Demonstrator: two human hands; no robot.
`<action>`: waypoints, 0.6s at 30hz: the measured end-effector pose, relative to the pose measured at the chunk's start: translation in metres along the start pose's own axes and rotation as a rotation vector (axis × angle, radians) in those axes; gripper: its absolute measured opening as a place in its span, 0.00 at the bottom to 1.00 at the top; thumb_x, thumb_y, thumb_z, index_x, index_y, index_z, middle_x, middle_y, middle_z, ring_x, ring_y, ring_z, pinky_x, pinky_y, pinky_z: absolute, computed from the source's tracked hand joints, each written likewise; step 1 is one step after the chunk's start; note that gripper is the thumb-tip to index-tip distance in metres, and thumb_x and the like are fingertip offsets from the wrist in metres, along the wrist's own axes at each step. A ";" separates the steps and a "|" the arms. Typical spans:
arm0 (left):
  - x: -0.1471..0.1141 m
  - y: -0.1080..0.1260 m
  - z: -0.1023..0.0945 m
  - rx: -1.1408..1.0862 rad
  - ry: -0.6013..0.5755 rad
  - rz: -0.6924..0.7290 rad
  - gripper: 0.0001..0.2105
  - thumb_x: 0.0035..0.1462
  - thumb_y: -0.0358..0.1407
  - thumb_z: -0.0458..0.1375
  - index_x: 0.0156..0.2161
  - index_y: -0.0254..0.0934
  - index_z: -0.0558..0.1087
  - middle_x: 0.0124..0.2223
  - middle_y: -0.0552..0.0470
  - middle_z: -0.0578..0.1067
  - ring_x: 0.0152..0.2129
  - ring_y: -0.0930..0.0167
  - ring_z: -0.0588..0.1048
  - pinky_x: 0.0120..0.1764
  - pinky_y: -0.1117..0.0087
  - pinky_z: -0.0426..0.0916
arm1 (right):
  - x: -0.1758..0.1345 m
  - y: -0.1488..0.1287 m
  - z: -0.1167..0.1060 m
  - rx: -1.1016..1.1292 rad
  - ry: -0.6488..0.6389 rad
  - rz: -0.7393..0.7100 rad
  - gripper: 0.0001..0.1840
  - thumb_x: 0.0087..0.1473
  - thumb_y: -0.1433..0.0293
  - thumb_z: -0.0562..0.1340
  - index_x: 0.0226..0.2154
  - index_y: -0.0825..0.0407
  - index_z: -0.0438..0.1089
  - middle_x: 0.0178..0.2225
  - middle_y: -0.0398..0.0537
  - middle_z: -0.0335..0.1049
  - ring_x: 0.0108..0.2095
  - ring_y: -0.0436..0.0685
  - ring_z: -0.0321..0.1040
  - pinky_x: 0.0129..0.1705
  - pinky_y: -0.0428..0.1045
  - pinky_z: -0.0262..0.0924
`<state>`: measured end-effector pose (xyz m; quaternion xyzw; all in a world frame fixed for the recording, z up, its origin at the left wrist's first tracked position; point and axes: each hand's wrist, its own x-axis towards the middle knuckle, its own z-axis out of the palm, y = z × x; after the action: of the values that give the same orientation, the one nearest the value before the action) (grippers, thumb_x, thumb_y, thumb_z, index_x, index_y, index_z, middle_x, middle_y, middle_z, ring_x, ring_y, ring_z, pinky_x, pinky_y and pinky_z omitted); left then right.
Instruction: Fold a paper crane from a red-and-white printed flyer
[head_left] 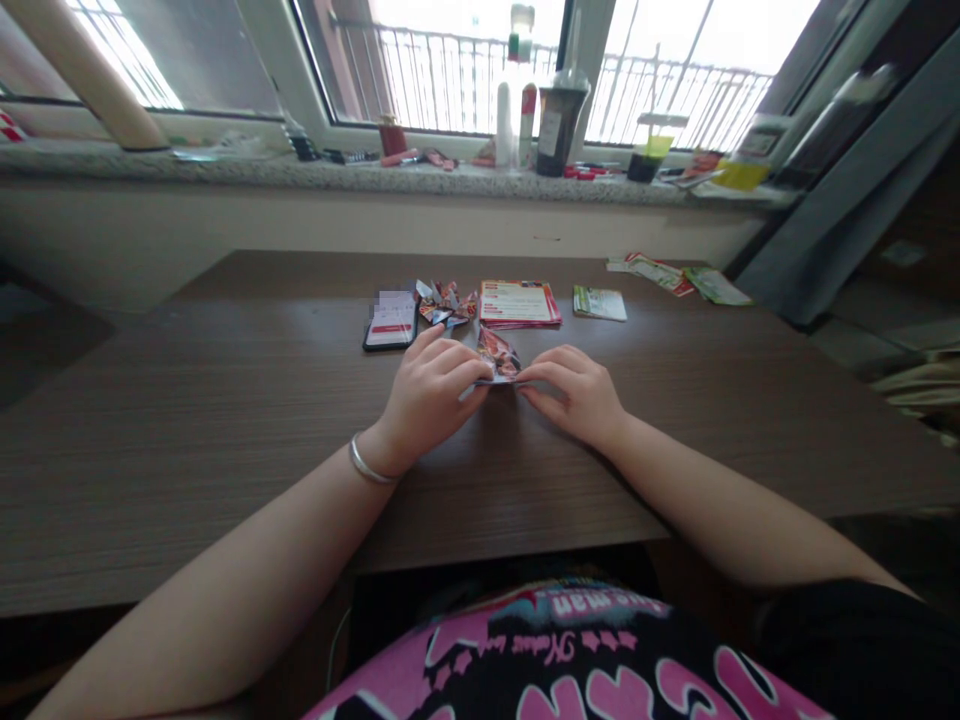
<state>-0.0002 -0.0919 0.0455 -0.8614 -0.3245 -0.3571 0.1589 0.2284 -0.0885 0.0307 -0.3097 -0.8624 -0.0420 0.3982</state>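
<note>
Between my hands is a small piece of folded printed paper, its upper part rising to a point. My left hand, with a silver bangle on the wrist, pinches its left lower edge between thumb and fingers. On the other side, my right hand grips the right corner the same way. Just beyond lies a cluster of folded paper pieces in similar colours. A stack of printed sheets with red edges sits to the right of that cluster.
A phone with a lit screen lies left of the folded pieces. Farther right are a small printed packet and several flat packets near the table's back edge. Cups and bottles stand on the stone windowsill behind the table.
</note>
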 end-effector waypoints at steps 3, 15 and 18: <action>0.000 0.001 0.001 -0.020 -0.015 0.013 0.02 0.58 0.33 0.58 0.35 0.41 0.73 0.35 0.54 0.77 0.36 0.69 0.74 0.58 0.55 0.60 | 0.001 -0.004 -0.001 -0.015 -0.014 -0.024 0.06 0.58 0.66 0.61 0.38 0.46 0.74 0.35 0.45 0.75 0.38 0.53 0.69 0.42 0.49 0.64; -0.003 -0.001 0.007 -0.172 -0.035 0.023 0.04 0.59 0.36 0.58 0.40 0.40 0.71 0.37 0.53 0.78 0.37 0.71 0.75 0.57 0.60 0.63 | 0.000 -0.003 0.003 -0.091 -0.072 0.019 0.06 0.58 0.65 0.60 0.36 0.47 0.73 0.35 0.45 0.74 0.37 0.54 0.68 0.41 0.49 0.62; -0.004 -0.001 0.010 -0.198 -0.035 0.022 0.07 0.58 0.37 0.59 0.41 0.39 0.70 0.37 0.53 0.78 0.37 0.70 0.76 0.56 0.60 0.64 | 0.000 -0.004 0.003 -0.079 -0.081 0.014 0.07 0.59 0.67 0.59 0.34 0.47 0.73 0.34 0.44 0.74 0.36 0.53 0.69 0.40 0.48 0.62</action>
<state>0.0019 -0.0879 0.0359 -0.8824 -0.2809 -0.3707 0.0714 0.2240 -0.0904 0.0294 -0.3327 -0.8733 -0.0605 0.3506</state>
